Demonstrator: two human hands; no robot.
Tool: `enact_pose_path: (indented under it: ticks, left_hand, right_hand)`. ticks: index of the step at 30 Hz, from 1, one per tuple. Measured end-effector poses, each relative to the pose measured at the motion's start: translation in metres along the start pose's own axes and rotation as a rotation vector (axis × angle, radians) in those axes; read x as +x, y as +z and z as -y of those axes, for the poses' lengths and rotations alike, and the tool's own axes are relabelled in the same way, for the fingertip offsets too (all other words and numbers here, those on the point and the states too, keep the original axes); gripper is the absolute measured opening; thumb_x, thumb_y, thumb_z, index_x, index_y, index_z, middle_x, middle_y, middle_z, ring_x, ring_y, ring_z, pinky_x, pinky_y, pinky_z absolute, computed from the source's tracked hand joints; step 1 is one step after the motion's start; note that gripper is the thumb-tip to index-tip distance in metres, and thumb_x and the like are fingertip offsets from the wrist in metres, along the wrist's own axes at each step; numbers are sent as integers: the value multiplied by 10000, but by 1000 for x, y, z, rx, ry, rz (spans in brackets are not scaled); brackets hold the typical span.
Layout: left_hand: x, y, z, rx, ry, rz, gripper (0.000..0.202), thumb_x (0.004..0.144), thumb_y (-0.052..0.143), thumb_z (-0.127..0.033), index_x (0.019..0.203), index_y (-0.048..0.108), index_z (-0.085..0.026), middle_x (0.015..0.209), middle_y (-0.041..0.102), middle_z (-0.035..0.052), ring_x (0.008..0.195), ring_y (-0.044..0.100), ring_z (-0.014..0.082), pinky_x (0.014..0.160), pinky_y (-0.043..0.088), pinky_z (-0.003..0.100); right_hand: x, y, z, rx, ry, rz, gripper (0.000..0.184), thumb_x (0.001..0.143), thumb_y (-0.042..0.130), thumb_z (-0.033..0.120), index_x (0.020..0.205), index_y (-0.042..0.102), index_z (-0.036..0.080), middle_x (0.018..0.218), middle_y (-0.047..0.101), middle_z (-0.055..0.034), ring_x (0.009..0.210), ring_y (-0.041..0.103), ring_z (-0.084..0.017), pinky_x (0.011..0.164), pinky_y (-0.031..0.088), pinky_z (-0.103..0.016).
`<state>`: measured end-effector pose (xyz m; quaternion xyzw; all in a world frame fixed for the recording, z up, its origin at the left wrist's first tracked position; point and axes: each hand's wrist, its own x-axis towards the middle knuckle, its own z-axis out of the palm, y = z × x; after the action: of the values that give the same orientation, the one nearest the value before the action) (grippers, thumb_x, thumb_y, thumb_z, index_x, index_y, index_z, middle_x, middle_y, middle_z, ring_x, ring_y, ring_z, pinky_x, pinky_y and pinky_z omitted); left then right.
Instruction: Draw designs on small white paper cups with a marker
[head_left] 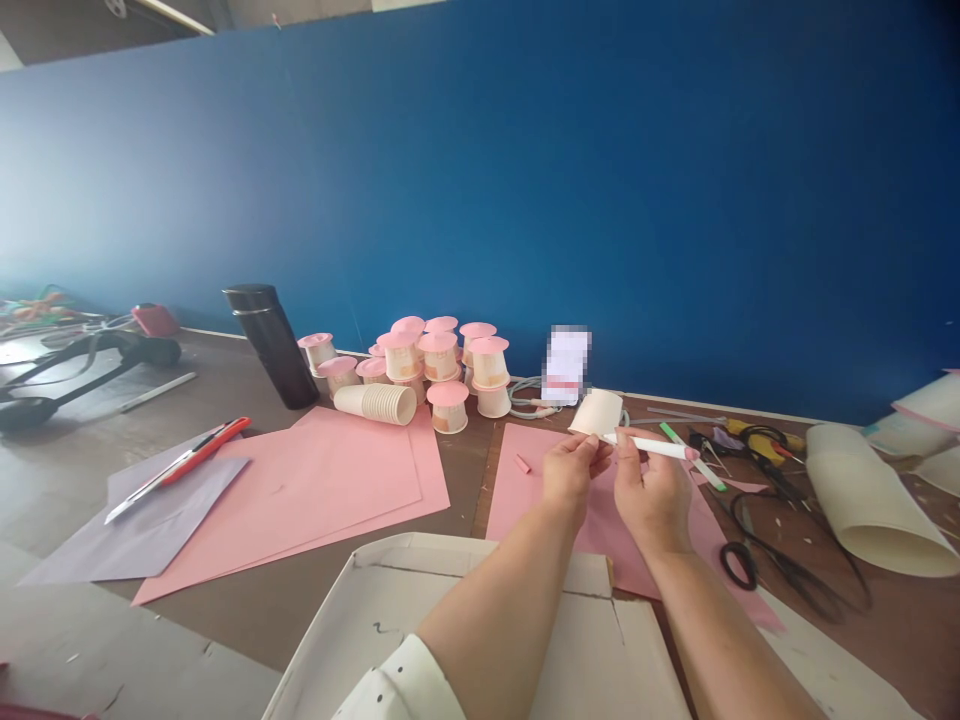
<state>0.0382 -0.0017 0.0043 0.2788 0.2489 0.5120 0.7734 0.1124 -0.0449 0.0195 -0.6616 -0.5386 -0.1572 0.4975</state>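
My left hand [568, 474] is closed on the rim of a white paper cup [598, 412], which is tilted with its base up and away from me. In my right hand [654, 495] is a white marker pen [654, 446] with a pink end, pinched between thumb and fingers. Its tip points left, close to the cup's side; whether it touches I cannot tell. Below both hands lies a sheet of pink paper [517, 510], with a small pink cap [523, 464] resting on it.
Left of the hands stand several cups topped with pink paper discs [448, 393], beside a stack of nested cups [379, 404]. A black flask [274, 345], a red utility knife [180, 465], a phone [566, 365], scissors [780, 565] and larger paper tubs [874, 500] surround the work area.
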Motion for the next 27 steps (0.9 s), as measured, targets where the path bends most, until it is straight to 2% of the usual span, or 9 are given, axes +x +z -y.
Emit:
enact_pose_path:
  ticks: [8,16,27]
  left_hand:
    - [1,-2,1,22,-4,5,206,666,709,-333,716,668,-137,768,662,82,831,630,188,895,452,368]
    - [-3,-1,-2,-53,-27,-35,174,663,718,-269,724,665,-115,745,646,73,768,622,151,886,458,337]
    - [2,-4,4,-29,-16,-3,226,653,725,-311,758,678,-117,771,651,81,769,612,157,888,452,344]
  right_hand:
    - [2,2,-5,17,14,40,370,887,395,447,897,624,157,818,664,-112,767,614,-218,659,445,-315]
    - [-2,5,-4,51,40,-32,335,887,412,413,933,617,152,890,666,-122,807,615,-215,689,456,-319]
    - [-3,3,-3,59,63,-20,348,890,396,418,941,605,145,901,662,-135,821,612,-224,697,459,-331]
